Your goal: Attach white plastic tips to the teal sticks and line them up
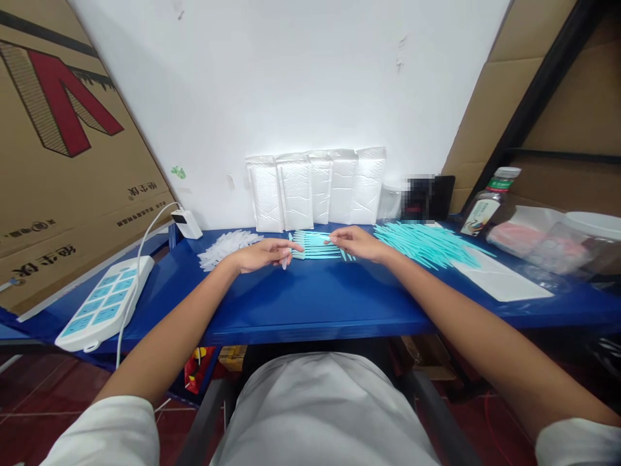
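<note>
My left hand [259, 254] is closed with its index finger stretched out to the right. A small translucent white piece [284, 264] pokes down from between its curled fingers. My right hand [356, 243] is closed in a pinch around the end of a thin teal stick [317, 238]. Between the hands lies a row of teal sticks [320, 254], side by side, with their left ends near my left fingertips. Left of them is a heap of translucent white pieces [226, 248]. A big loose pile of teal sticks [422, 243] spreads to the right of my right hand.
Several white padded envelopes [295, 191] lean on the wall behind the blue table [310, 301]. A power strip [104, 301] and a white adapter [187, 223] are at left. A bottle [488, 204], a white sheet [504, 278] and plastic containers [582, 239] stand or lie at right.
</note>
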Tool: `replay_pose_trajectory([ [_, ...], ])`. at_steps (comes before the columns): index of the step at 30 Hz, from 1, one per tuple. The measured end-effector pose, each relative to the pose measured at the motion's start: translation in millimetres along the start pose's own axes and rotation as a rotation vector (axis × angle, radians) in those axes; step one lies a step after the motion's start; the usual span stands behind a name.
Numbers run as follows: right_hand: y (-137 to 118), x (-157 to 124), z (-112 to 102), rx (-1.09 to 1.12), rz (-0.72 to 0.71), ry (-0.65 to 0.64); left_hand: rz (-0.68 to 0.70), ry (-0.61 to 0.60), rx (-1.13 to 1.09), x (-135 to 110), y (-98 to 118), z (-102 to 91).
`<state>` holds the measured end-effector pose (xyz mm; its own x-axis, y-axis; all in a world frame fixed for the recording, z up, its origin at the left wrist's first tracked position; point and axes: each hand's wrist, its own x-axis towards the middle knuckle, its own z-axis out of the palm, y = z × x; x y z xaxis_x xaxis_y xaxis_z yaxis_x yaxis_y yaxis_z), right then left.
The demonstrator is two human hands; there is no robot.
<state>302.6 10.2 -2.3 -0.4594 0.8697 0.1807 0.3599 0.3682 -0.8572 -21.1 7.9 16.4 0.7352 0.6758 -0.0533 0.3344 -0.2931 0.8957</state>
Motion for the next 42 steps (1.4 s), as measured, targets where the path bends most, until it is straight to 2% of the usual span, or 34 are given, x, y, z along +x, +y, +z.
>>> replay_pose_trajectory([
  [2, 0, 0, 0, -0.006, 0.000, -0.002, -0.005, -0.012, -0.035, 1, 0, 1.4],
  [7, 1, 0, -1, -0.007, -0.015, 0.008, 0.047, 0.142, 0.033, 2, 0, -1.0],
  [13, 2, 0, -2, -0.030, -0.029, 0.028, 0.043, -0.016, 0.317, -6, 11, -0.3],
  [21, 0, -1, -1, -0.057, -0.044, 0.031, -0.091, 0.044, 0.498, -4, -5, 0.4],
  [26, -1, -1, -2, -0.036, -0.057, 0.025, -0.132, -0.051, 0.420, -5, 1, 0.5],
  [30, -4, -4, -3, -0.065, -0.059, 0.013, -0.052, -0.069, 0.422, -4, 3, 3.0],
  [32, -5, -5, -3, -0.086, -0.041, -0.001, -0.006, -0.042, 0.420, -2, 2, 4.2],
  [42, -2, -1, -2, -0.041, -0.029, 0.013, 0.031, 0.157, 0.170, 5, -4, 7.0],
])
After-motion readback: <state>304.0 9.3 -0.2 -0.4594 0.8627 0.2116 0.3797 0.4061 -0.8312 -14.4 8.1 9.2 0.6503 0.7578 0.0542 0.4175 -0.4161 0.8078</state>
